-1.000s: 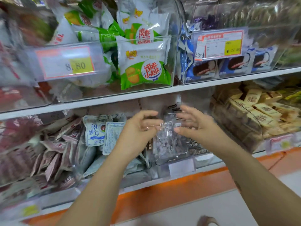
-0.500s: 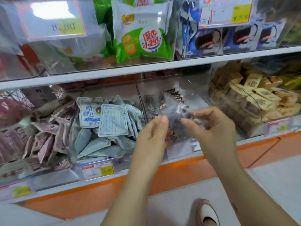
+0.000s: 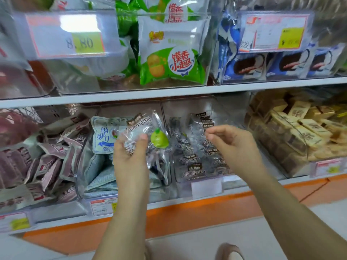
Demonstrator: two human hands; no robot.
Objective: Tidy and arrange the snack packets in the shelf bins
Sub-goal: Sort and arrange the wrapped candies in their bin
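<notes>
Pinching clear packet (image 3: 139, 126) in L grip (image 3: 131, 160); R grip (image 3: 232, 145) loose, empty. Best slot it upright into bin (image 3: 187, 191) w/ matching packs (image 3: 195, 162), label fwd

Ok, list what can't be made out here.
Head view:
- Yellow price label, upper right: digits blurred.
- Lower price tag: print too small, right edge behind the left forearm.
- Right hand: fingertips blurred against clear packets, so its grip on anything is unclear.
- Left hand covers the bottom of the held packet.
- Shoe: cut off by the bottom edge.
</notes>
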